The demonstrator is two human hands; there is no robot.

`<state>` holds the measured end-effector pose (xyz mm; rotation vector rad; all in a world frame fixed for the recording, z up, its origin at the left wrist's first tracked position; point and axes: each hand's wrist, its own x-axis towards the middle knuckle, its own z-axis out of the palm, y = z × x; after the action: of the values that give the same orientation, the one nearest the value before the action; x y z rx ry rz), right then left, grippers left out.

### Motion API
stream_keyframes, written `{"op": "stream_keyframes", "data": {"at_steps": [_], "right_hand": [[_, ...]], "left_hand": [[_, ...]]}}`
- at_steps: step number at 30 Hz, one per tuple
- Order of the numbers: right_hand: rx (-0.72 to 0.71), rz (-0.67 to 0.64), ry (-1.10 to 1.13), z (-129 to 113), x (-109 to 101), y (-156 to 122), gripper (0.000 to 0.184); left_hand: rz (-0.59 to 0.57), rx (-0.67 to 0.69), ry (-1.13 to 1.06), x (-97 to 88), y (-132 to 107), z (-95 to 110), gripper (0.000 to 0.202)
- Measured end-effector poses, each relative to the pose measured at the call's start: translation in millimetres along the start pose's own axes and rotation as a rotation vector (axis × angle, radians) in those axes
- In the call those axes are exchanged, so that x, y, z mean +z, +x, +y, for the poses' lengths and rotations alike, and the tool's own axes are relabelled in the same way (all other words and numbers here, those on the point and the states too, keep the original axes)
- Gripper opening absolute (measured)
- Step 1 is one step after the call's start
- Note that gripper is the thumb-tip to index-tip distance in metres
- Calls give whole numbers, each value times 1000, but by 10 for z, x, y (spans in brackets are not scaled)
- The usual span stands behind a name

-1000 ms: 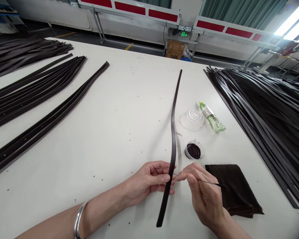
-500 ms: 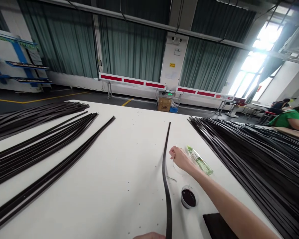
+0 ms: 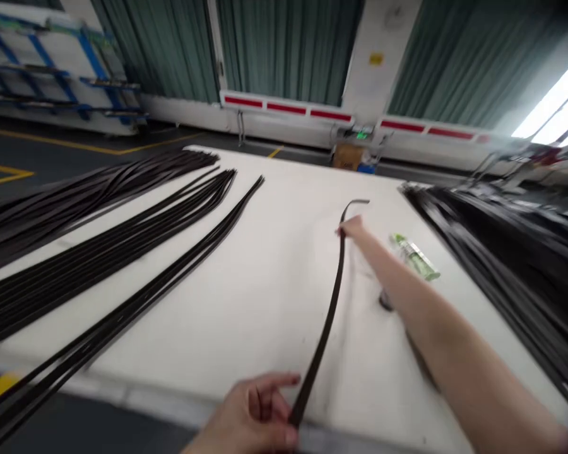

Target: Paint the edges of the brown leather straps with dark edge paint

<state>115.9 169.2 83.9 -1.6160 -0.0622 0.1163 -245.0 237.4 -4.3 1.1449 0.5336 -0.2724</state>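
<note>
A long dark brown leather strap [image 3: 330, 310] runs away from me across the white table [image 3: 246, 284]. My left hand [image 3: 253, 419] pinches its near end at the table's front edge. My right hand [image 3: 353, 227] reaches far out and grips the strap near its far end, which curls up and to the right. The picture is blurred by motion, so the right fingers are smeared.
Rows of dark straps [image 3: 104, 252] lie on the left half of the table, and a big heap of them [image 3: 511, 258] on the right. A green bottle [image 3: 414, 257] lies beside my right arm, which hides a small cup. Curtains and a red-striped barrier stand behind.
My right hand let go of the thin tool, reached far along the strap and now lifts its far end. The left hand stays on the near end. The camera swung up and left.
</note>
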Motion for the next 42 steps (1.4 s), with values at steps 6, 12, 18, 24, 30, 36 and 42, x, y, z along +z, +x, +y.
{"op": "stream_keyframes", "data": {"at_steps": [6, 12, 18, 24, 30, 36, 42], "right_hand": [[204, -162, 158, 236, -96, 6, 15], [226, -204, 337, 550, -88, -180, 5], [225, -223, 360, 806, -9, -260, 8], [247, -255, 339, 950, 47, -281, 7], [276, -253, 292, 1087, 88, -326, 2], [300, -254, 292, 1107, 83, -377, 8], [317, -291, 324, 1044, -21, -469, 5]], "left_hand": [[242, 31, -50, -97, -840, 15, 47], [424, 175, -119, 25, -1265, -194, 30], [518, 237, -153, 111, -1436, -317, 25], [542, 269, -124, 190, -1525, -338, 21], [515, 272, -210, 186, -1544, -360, 22], [535, 263, -197, 166, -1568, -376, 20], [578, 219, -91, 137, -1698, -396, 18]]}}
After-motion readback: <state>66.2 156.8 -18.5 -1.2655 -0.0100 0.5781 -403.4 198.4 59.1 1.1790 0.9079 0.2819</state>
